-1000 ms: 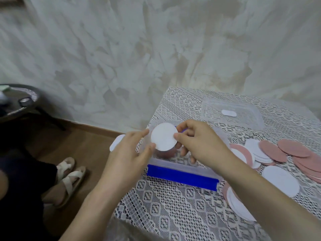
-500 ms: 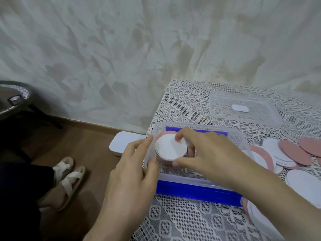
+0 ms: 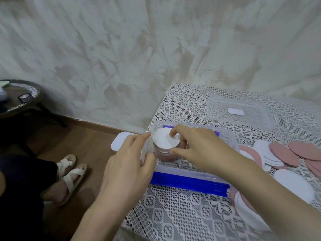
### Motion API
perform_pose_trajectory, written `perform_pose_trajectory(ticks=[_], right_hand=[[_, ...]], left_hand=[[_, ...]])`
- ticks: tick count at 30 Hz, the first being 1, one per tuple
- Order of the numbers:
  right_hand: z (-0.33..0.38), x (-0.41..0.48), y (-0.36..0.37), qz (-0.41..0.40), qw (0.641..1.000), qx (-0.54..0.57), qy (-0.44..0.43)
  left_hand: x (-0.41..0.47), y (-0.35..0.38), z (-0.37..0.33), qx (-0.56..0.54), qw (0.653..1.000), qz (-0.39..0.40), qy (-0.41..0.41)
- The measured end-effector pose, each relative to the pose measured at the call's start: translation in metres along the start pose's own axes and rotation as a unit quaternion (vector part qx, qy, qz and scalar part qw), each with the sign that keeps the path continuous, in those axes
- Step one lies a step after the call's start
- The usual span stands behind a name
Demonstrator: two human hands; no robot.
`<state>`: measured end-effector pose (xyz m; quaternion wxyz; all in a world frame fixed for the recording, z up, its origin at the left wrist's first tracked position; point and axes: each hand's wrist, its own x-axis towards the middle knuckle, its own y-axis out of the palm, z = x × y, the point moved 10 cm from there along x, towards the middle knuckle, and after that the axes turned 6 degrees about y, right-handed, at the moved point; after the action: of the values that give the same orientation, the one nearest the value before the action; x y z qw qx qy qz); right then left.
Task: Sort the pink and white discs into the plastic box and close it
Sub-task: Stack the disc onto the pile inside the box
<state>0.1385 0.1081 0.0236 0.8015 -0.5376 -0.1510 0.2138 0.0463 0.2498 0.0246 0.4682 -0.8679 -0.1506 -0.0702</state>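
The stack of discs (image 3: pixel 163 141), white on top, stands in the left end of the plastic box (image 3: pixel 191 172) at centre frame. The right hand (image 3: pixel 199 150) curls round it, index tip on the top disc and thumb against its side. The left hand (image 3: pixel 128 164) grips the box's left end between thumb and forefinger. Filling looks partway done. Next come the loose discs (image 3: pixel 284 153) at right, then the lid (image 3: pixel 243 119) behind.
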Motion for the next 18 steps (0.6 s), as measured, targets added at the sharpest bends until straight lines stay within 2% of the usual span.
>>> perform_pose_trajectory(ticks=[8,12,18], right_hand=[[0.007,-0.039,-0.036,-0.048,0.993,-0.106,-0.023],[-0.007,-0.070,-0.064,-0.085,0.981,-0.175,-0.009],[-0.059,-0.123,-0.095,-0.133,0.970,-0.201,0.041]], left_hand=[[0.010,-0.013,-0.039,0.126,0.987,-0.052,0.082],[0.022,0.003,-0.081,0.155,0.979,-0.029,0.128],[0.023,0.053,-0.152,0.180,0.962,0.001,0.203]])
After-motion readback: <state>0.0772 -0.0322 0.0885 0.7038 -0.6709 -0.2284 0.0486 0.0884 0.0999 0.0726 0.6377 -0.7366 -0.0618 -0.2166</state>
